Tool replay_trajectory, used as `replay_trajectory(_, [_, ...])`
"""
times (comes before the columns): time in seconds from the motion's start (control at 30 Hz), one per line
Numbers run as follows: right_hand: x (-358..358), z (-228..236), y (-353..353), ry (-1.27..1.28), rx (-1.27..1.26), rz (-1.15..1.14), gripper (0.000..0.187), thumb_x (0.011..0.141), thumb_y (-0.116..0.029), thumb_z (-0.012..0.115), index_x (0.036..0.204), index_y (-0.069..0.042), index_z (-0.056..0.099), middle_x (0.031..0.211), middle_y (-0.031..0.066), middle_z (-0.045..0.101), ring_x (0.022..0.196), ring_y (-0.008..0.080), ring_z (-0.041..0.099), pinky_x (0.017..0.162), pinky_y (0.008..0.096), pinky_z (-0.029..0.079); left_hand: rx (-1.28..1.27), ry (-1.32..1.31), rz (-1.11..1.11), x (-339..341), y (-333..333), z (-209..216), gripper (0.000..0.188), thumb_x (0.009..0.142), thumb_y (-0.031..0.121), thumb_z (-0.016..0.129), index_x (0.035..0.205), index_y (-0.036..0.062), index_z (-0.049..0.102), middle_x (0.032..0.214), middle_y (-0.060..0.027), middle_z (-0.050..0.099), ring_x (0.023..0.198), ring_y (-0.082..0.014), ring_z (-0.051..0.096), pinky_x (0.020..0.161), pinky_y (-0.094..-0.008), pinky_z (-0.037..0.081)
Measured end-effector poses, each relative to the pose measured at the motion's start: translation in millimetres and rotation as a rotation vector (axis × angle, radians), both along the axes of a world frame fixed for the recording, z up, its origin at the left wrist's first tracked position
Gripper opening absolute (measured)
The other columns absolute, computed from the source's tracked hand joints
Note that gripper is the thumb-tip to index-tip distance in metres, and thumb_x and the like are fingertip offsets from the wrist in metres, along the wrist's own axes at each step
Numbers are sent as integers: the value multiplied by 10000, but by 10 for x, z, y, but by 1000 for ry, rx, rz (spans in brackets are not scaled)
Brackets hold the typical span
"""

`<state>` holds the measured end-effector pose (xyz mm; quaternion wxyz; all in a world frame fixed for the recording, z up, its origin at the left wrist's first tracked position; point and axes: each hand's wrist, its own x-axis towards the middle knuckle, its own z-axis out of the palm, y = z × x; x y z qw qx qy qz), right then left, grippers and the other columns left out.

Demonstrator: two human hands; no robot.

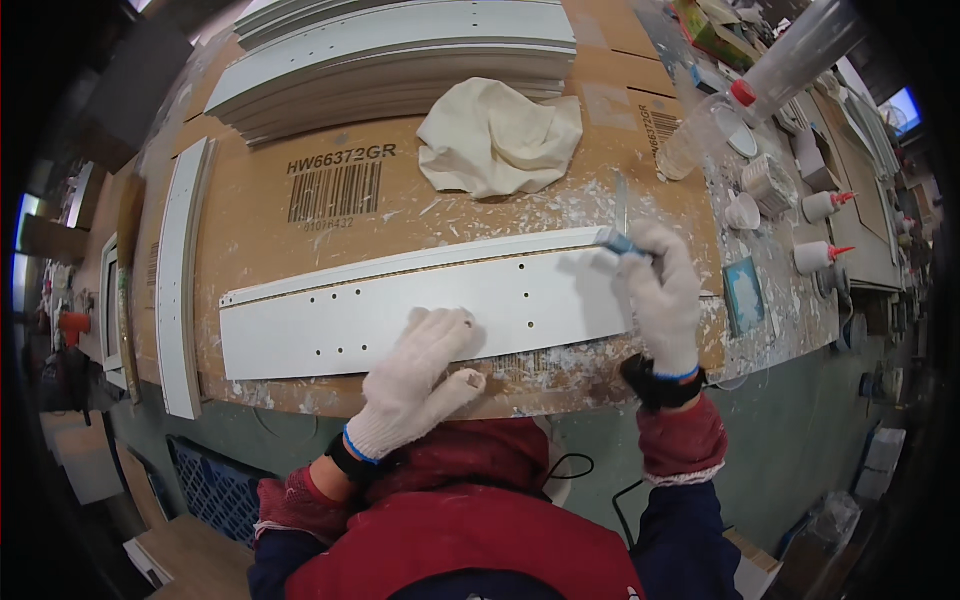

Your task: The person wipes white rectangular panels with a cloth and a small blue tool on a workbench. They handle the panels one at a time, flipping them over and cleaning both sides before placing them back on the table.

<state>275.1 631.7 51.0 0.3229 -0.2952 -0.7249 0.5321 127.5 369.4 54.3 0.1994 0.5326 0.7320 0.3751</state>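
Note:
A long white drilled panel (pixel 490 300) lies flat across the cardboard-covered table, with a groove along its far side. My left hand (pixel 420 370), in a white knit glove with worn fingertips, rests on the panel's near edge, fingers stretched out and thumb apart. At the panel's far right corner, my right hand (pixel 665 290), gloved too, is closed around a small blue-grey tool (pixel 616 241). Its exact kind is partly hidden by the fingers. A thin metal strip (pixel 621 200) shows just beyond it; whether the two are joined I cannot tell.
Stacked white panels (pixel 400 60) stand at the back; a crumpled cream cloth (pixel 498 138) lies before them. One narrow panel (pixel 182 280) is at left. On the right are a blue-framed pad (pixel 743 296), red-tipped glue bottles (pixel 822 256), cups (pixel 742 211) and a clear bottle (pixel 695 135).

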Motion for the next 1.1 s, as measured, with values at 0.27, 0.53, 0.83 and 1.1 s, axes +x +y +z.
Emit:
replay_trajectory(0.27, [-560,335,-1529,-70,638,499,409,705,-46,748,1094,-56,623,1065,111,634,958,319,617,830,371,508,253,-953,309,201,-255,-423,182,936,100,545,1095,18,580,1060,-151,623,898,-196,618,772,-336,509])
replay_trajectory(0.53, [-1655,470,-243,-559,548,243,672,871,-382,625,1359,25,405,1312,214,515,1155,326,538,969,378,420,635,-954,741,-501,-1505,-56,79,861,-63,555,882,12,566,995,-142,644,899,-228,618,780,-327,511])
replay_trajectory(0.83, [-2539,-476,126,-968,966,422,467,853,-364,590,1119,18,553,1134,248,588,1050,419,562,870,436,460,448,-204,1252,-754,-2376,-388,244,813,-72,630,1046,-1,648,1264,-179,578,1188,-253,552,1008,-341,437])
replay_trajectory(1.1, [-2007,534,-583,-332,442,318,299,843,-4,604,1133,4,534,982,113,611,895,178,599,789,291,481,631,-501,1367,-864,-2177,-825,383,807,-108,616,1179,-22,601,1287,-168,576,1194,-245,552,994,-333,441])
